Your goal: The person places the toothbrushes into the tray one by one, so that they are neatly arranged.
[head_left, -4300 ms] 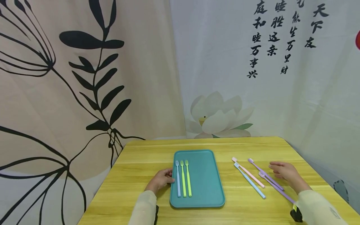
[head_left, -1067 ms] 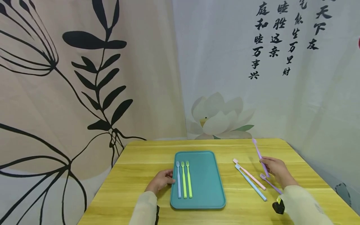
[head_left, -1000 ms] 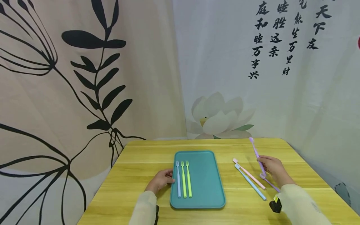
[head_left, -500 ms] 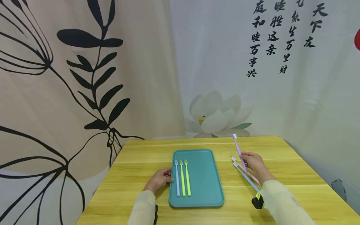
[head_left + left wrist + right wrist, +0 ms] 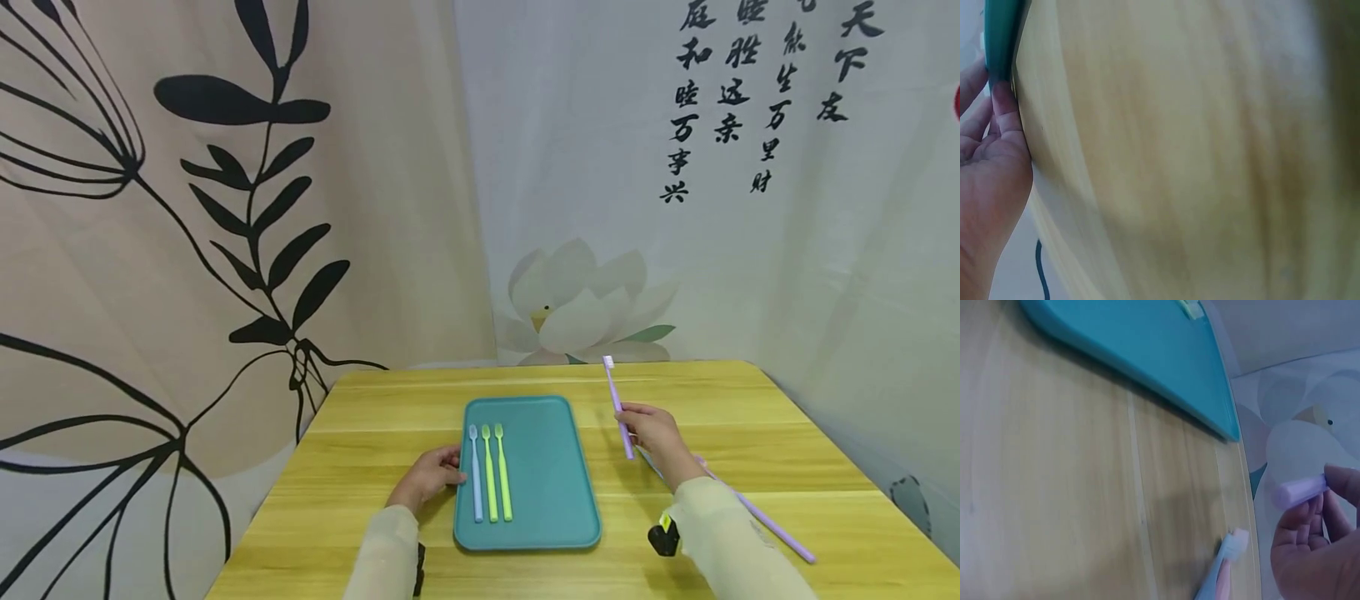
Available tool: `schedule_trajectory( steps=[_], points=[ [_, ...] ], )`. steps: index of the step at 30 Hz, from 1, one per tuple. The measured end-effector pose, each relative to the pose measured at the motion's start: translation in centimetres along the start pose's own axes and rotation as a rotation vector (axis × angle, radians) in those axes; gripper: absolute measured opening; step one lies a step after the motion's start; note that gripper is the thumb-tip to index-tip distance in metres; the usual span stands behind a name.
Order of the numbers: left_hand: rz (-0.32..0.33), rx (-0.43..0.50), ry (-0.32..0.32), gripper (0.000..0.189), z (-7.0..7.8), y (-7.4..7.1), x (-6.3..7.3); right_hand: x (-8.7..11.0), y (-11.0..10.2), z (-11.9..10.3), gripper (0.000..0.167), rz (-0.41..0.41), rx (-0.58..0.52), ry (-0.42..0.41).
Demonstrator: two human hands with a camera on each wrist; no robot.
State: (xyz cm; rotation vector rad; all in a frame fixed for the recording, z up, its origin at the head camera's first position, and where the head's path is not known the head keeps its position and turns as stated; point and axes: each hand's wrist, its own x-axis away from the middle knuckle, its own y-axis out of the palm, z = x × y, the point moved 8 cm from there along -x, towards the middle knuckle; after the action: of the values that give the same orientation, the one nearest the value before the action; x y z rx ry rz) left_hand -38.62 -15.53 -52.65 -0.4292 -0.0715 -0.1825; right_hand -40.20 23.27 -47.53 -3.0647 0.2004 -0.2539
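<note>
My right hand point(image 5: 654, 433) pinches a purple toothbrush point(image 5: 613, 392) by its handle, bristle head up, above the table just right of the teal tray point(image 5: 551, 479). The handle's end point(image 5: 1297, 492) shows in the right wrist view. My left hand point(image 5: 429, 478) grips the tray's left edge between thumb and fingers, as the left wrist view also shows. On the tray's left side lie a blue toothbrush point(image 5: 476, 483) and two green toothbrushes point(image 5: 491, 483), side by side, heads pointing away. The tray's right part is bare.
Under my right hand, a blue toothbrush point(image 5: 1215, 575) and a pink toothbrush point(image 5: 1225, 584) lie crossed on the table, mostly hidden in the head view. Another purple toothbrush point(image 5: 780, 527) lies beside my right forearm. A printed curtain point(image 5: 405, 208) hangs behind the table.
My right hand has picked the purple toothbrush up off the table and carried it left, closer to the tray. My left hand and the toothbrushes on the tray have stayed put.
</note>
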Motion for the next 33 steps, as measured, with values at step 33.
schedule_trajectory(
  steps=[33],
  points=[
    [-0.008,0.023,0.012,0.058,0.4,0.0,0.2,1.3,7.6,0.1,0.036,-0.002,-0.059,-0.011]
  ],
)
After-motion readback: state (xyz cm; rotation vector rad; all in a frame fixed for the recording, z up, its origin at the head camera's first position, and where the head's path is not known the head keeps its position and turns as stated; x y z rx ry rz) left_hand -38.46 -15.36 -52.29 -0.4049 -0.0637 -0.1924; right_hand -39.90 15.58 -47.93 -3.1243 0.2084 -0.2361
